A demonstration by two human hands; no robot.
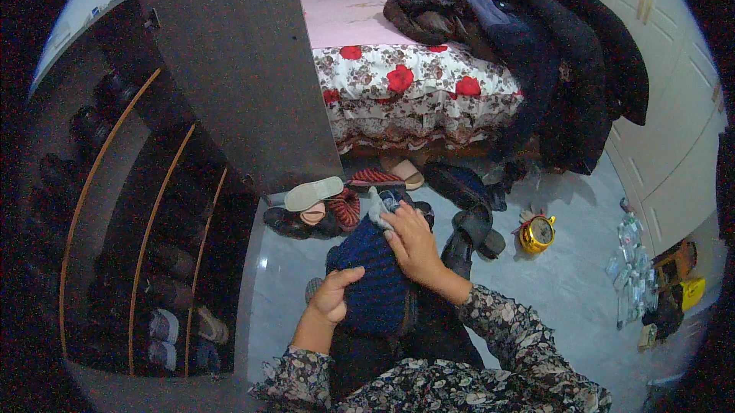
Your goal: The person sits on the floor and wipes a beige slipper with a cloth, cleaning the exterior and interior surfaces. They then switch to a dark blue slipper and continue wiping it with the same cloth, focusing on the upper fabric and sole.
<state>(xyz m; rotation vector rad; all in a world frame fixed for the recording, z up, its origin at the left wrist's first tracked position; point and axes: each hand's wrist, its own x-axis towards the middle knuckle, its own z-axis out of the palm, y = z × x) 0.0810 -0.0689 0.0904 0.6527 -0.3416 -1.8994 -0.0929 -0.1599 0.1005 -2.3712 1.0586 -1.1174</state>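
Over my lap lies a dark blue striped knitted piece (364, 275), possibly a tall slipper; its exact kind is unclear. My left hand (333, 298) grips its left edge, thumb on top and fingers mostly hidden. At the far end, my right hand (413, 237) is closed over a crumpled light grey cloth (379, 210) and presses it against the piece. Just beyond my hands, on the floor, are a red-and-black striped slipper (344, 210), a pale-soled shoe (314, 194) lying sole up, and black shoes (287, 223).
On the left, an open shoe cabinet (138, 260) holds shoes on several shelves, its grey door (237, 68) swung out. Ahead stands a bed (406, 99) piled with dark clothes (551, 53). Right: a gold pot (537, 235), plastic bottles (632, 275) and dark shoes (467, 222).
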